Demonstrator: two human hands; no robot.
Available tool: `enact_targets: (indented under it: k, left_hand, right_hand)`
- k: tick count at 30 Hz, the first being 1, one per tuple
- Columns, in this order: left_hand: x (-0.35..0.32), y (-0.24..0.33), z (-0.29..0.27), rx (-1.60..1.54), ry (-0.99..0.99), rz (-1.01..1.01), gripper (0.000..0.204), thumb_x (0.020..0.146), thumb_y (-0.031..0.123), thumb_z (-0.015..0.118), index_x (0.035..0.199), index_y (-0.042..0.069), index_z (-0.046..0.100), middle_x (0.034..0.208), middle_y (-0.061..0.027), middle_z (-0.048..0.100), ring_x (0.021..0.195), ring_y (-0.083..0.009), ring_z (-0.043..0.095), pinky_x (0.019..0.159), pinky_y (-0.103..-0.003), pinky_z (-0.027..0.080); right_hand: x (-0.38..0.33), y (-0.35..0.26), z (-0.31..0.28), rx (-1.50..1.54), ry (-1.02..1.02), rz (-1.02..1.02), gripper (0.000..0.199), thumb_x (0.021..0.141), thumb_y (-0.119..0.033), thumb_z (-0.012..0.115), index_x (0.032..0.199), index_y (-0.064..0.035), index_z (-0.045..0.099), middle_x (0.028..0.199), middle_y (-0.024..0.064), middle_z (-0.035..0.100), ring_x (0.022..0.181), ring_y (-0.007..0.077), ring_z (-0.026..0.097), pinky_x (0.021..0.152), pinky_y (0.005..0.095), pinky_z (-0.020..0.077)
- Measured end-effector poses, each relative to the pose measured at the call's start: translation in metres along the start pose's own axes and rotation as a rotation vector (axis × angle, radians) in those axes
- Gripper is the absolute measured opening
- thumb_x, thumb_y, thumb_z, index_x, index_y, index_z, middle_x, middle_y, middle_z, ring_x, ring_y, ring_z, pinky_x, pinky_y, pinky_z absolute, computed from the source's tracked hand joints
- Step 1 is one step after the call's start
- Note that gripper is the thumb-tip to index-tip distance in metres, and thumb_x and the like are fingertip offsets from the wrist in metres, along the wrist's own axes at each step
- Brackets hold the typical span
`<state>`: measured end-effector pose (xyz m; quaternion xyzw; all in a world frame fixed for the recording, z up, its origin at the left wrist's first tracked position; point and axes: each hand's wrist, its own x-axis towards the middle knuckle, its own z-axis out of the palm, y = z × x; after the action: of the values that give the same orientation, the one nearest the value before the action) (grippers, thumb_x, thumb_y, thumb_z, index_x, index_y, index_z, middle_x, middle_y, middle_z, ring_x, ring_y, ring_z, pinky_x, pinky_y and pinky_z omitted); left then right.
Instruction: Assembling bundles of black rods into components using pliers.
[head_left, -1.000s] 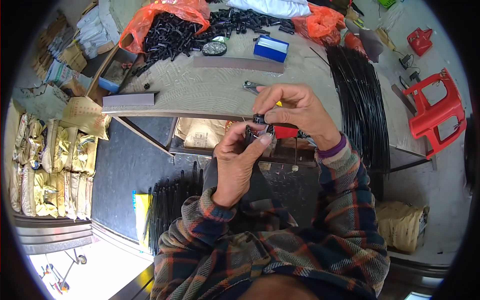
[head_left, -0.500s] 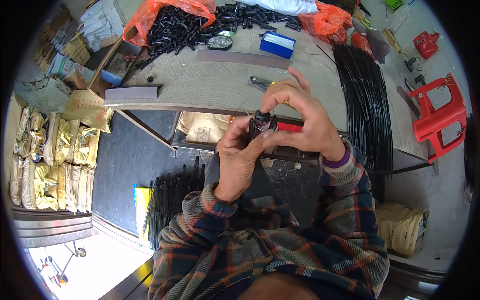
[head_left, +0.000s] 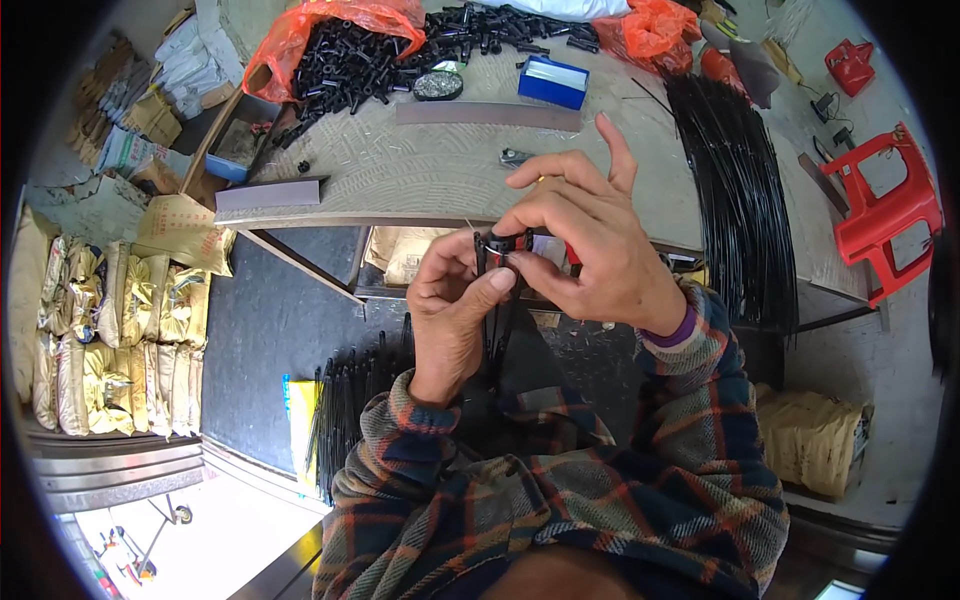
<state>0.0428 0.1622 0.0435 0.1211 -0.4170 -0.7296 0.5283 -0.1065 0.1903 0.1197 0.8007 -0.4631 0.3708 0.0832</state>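
In front of the table edge, my left hand [head_left: 450, 310] is closed round the upper end of an assembly of thin black rods [head_left: 490, 330]. Its thumb presses near the top. A dark round hub [head_left: 500, 243] sits among the rod ends, and a fine wire or needle-like piece sticks up beside it. My right hand [head_left: 605, 245] pinches at the hub from the right with thumb and index finger, its other fingers raised. Just what lies between those fingertips is hidden. Pliers [head_left: 515, 158] rest on the table, partly behind my right hand.
Small black tubular parts [head_left: 350, 65] are heaped at the table's back left beside an orange bag [head_left: 268, 50]. A blue box [head_left: 553, 82] stands behind a flat metal strip [head_left: 487, 116]. Long black rods [head_left: 740, 200] lie at right, near a red stool [head_left: 885, 215]. Sacks [head_left: 120, 340] are stacked left.
Both hands and the rod assembly have shifted slightly left in view. My right fingers have come down from the hub's top to its side, and the hub sits lower between the rods.
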Motion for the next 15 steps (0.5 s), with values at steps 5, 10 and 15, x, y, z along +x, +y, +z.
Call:
enact_targets:
  k: [5, 10, 15]
  left_hand:
    - [-0.004, 0.006, -0.002, -0.028, 0.003, -0.005, 0.032, 0.076, -0.003, 0.063, 0.107, 0.000, 0.055, 0.090, -0.0034, 0.059, 0.080, -0.0083, 0.054, 0.070, -0.021, 0.047]
    - [0.000, 0.013, 0.001, -0.037, -0.029, -0.018, 0.032, 0.076, -0.005, 0.063, 0.106, 0.000, 0.056, 0.097, -0.0053, 0.060, 0.087, -0.0115, 0.056, 0.078, -0.024, 0.046]
    - [-0.011, 0.012, -0.010, -0.100, -0.037, -0.070, 0.025, 0.074, -0.006, 0.063, 0.098, -0.001, 0.059, 0.098, -0.0064, 0.060, 0.088, -0.0126, 0.056, 0.081, -0.025, 0.045]
  right_hand:
    - [-0.002, -0.006, 0.000, -0.027, 0.043, -0.053, 0.020, 0.063, -0.011, 0.071, 0.080, -0.0120, 0.060, 0.083, 0.0003, 0.061, 0.097, 0.0177, 0.055, 0.104, 0.0524, 0.0058]
    - [-0.015, -0.008, 0.011, -0.146, 0.174, -0.140, 0.023, 0.064, -0.010, 0.072, 0.084, -0.0099, 0.061, 0.090, 0.0031, 0.061, 0.097, 0.0191, 0.055, 0.105, 0.0508, 0.0043]
    - [-0.049, -0.002, 0.054, 1.302, 0.195, 0.646, 0.026, 0.069, -0.010, 0.073, 0.088, 0.0005, 0.058, 0.096, 0.0094, 0.058, 0.095, 0.0177, 0.054, 0.095, 0.0339, 0.0321]
